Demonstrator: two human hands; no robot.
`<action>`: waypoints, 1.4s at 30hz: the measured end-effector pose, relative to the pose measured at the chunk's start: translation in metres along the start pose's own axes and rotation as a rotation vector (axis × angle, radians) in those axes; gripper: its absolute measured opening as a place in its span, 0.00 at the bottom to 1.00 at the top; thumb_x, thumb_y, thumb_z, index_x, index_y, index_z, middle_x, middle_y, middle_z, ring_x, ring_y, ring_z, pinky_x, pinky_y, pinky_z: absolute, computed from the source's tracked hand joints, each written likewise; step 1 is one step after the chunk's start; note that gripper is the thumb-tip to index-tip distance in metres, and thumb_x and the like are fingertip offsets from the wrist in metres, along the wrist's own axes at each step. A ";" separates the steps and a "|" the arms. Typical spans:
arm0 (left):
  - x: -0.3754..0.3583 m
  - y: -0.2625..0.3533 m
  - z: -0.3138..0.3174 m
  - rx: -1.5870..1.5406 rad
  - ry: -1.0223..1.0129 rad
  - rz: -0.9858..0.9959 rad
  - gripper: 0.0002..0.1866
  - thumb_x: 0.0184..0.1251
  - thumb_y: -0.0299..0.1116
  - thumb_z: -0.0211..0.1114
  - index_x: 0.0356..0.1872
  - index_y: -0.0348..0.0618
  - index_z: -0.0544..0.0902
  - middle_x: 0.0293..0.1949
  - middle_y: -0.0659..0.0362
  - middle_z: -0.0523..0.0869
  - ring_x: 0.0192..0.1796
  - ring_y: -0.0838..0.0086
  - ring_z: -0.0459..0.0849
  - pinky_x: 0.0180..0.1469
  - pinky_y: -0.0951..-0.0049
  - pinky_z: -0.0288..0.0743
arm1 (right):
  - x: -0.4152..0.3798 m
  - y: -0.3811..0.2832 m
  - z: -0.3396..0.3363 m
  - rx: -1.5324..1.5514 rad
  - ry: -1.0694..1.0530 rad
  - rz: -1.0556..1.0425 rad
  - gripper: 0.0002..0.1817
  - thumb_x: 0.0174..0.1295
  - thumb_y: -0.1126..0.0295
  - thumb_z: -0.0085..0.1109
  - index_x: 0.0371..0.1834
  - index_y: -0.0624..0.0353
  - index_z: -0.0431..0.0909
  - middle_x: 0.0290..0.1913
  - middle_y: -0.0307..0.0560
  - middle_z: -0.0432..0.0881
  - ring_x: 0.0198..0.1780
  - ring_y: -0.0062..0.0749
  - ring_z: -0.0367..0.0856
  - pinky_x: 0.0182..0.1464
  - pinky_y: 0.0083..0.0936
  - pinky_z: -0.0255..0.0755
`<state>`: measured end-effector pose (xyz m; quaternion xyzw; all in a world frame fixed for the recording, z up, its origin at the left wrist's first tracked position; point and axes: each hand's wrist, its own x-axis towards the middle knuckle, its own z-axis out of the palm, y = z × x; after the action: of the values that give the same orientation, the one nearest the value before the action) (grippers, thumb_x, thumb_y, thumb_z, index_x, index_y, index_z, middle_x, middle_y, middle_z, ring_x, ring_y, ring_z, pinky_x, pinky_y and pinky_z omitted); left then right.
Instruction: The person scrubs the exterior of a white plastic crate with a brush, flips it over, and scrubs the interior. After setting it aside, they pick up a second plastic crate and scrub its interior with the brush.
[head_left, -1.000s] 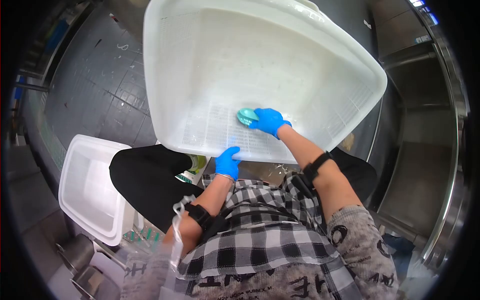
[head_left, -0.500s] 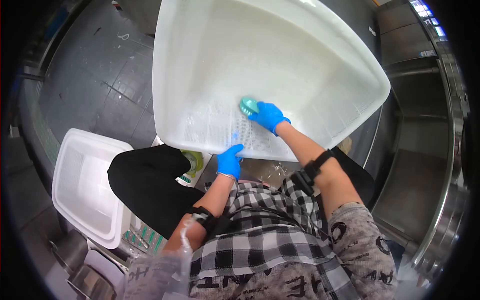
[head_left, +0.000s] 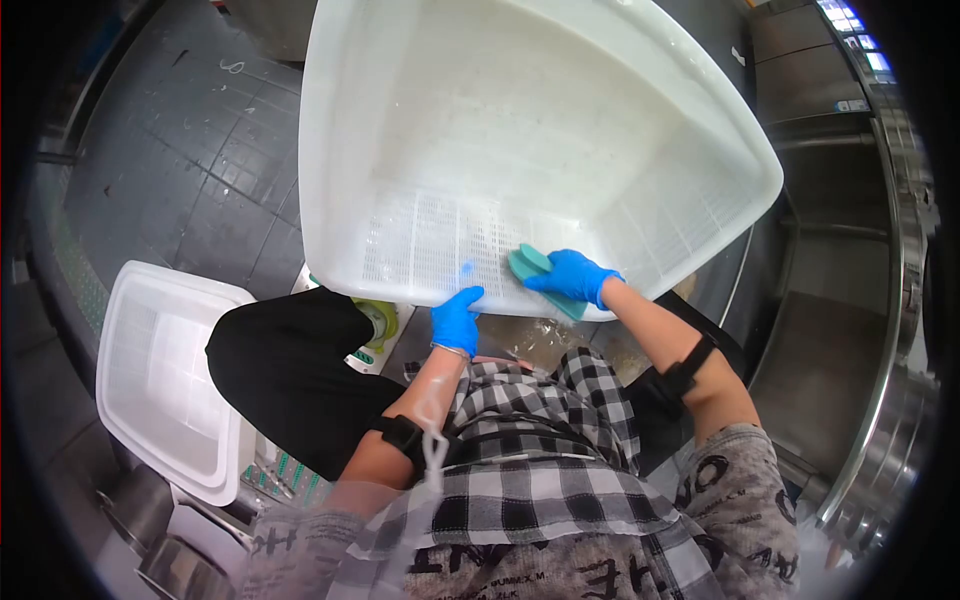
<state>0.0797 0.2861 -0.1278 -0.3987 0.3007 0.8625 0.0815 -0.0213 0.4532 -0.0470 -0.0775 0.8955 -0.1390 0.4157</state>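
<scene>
A large white plastic basket (head_left: 540, 110) with slotted sides is tilted in front of me, its opening towards me. My left hand (head_left: 457, 318), in a blue glove, grips the near rim, thumb over the edge. Inside the basket, my right hand (head_left: 578, 279), also gloved in blue, holds a teal scrub brush (head_left: 532, 263) by its handle against the slotted near wall. The bristles are turned away and hidden from me.
A smaller white basket (head_left: 165, 370) stands at the left, beside my knee. Metal pots (head_left: 180, 568) sit at the lower left. On the right runs a stainless steel counter or shelf (head_left: 830, 240). The dark tiled floor (head_left: 215, 200) has scraps on it.
My right hand has moved the brush right and down towards the near rim, turning it. My left hand stays on the rim.
</scene>
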 end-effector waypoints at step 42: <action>-0.005 -0.017 0.020 -0.049 -0.029 -0.104 0.21 0.45 0.20 0.61 0.45 0.41 0.72 0.42 0.57 0.76 0.43 0.68 0.76 0.42 0.66 0.72 | 0.080 -0.130 -0.008 -0.124 0.275 -0.416 0.26 0.47 0.49 0.55 0.42 0.57 0.71 0.36 0.55 0.77 0.39 0.48 0.76 0.41 0.36 0.69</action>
<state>0.0770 0.3121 -0.1218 -0.4034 0.2574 0.8697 0.1208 -0.0754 0.3112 -0.0593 -0.2657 0.9153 -0.1754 0.2468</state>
